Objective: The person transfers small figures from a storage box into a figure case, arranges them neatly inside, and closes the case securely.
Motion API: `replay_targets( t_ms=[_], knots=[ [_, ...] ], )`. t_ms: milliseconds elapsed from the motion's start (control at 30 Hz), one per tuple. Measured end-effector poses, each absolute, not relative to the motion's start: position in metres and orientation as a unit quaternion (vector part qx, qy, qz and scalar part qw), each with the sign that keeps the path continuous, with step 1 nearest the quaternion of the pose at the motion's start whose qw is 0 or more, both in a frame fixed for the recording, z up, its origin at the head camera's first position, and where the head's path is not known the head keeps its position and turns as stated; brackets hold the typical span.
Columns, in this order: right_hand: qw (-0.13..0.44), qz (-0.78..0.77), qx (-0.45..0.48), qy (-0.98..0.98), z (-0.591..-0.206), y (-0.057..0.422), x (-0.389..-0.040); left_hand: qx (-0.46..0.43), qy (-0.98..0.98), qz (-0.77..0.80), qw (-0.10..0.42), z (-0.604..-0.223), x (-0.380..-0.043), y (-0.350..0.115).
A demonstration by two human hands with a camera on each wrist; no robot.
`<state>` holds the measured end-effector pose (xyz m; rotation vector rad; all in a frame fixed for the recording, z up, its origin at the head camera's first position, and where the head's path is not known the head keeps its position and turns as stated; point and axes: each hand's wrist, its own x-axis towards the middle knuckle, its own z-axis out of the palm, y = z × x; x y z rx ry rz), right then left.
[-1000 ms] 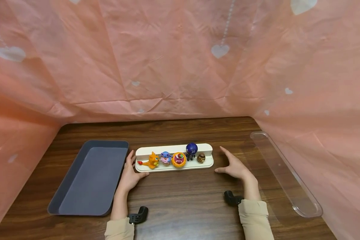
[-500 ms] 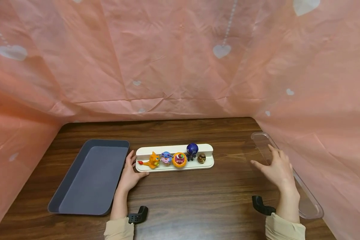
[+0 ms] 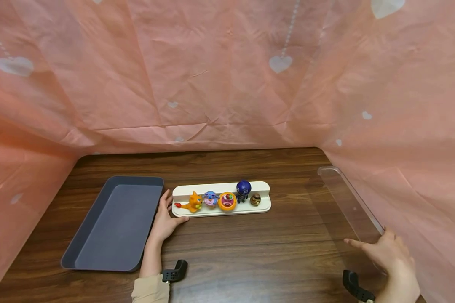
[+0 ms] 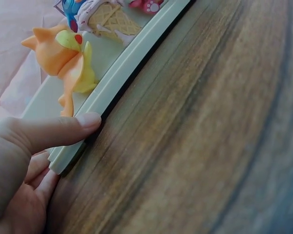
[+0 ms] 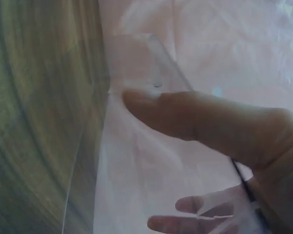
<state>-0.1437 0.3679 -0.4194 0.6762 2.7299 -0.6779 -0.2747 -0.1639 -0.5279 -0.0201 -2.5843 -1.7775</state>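
Observation:
My left hand [image 3: 163,223] holds the left end of a white display stand [image 3: 212,187]. In the left wrist view its thumb [image 4: 90,120] lies on the front rim, and the other fingers sit around the end, partly hidden. Along the stand is a row of several toy figures: an orange one [image 3: 194,203] with a red tail tip, a blue one [image 3: 210,198], an orange-and-pink round one [image 3: 226,202], one with a dark-blue round head [image 3: 243,187] and a small brown one [image 3: 255,199]. My right hand [image 3: 392,254] is at the near end of a clear plastic cover [image 3: 346,200], thumb and fingers spread on either side.
A dark-grey tray [image 3: 113,227] lies to the left, right beside my left forearm. Pink cloth [image 3: 227,75] with white hearts encloses the wooden table [image 3: 250,261] at the back and sides. The cover lies along the table's right edge.
My right hand has moved from beside the stand's right end, rightward and then nearer to me, onto the clear cover. My left hand and the figures have stayed put.

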Motion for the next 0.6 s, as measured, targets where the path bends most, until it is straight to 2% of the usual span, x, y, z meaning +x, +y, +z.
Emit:
replay_targets(
  t_ms=[600],
  knots=[
    [0.073, -0.208, 0.246, 0.944, -0.434, 0.377, -0.15, -0.011, -0.823, -0.569, 0.009, -0.525, -0.273, -0.164]
  ],
)
